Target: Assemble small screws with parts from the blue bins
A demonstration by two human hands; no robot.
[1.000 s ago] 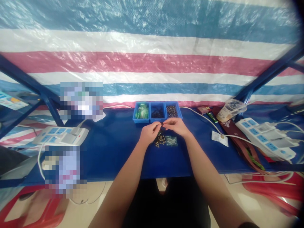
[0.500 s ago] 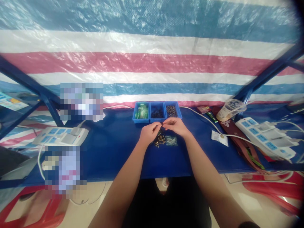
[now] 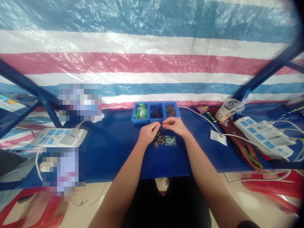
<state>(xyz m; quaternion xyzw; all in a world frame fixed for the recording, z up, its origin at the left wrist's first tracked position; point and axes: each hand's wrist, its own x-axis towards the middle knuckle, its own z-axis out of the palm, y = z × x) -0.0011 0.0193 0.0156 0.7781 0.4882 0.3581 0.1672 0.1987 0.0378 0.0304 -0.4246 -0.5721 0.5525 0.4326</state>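
Observation:
My left hand (image 3: 149, 133) and my right hand (image 3: 175, 126) meet fingertip to fingertip over the blue table, just in front of three joined blue bins. Both are closed in a pinch around something small and dark, too small to name. Beneath them lies a heap of brass-coloured metal pieces (image 3: 159, 139), partly covered by my left hand. Beside the heap is a small clear bag (image 3: 170, 141) with pale pieces in it. The left bin (image 3: 140, 120) holds green-and-white packets, the middle bin (image 3: 155, 120) dark small parts, and the right bin (image 3: 177, 109) many small metal parts.
Power strips stand at left (image 3: 82, 139) and right (image 3: 268, 144), with white cables crossing the table. At right are a tilted plastic cup (image 3: 229, 109), a brown strap (image 3: 237, 144) and a white packet (image 3: 218, 137). A striped tarp (image 3: 152, 63) hangs behind. Two blurred patches cover things at left.
The view has shifted very slightly. Both hands keep their pinch in about the same place, with only a slight movement at the fingertips.

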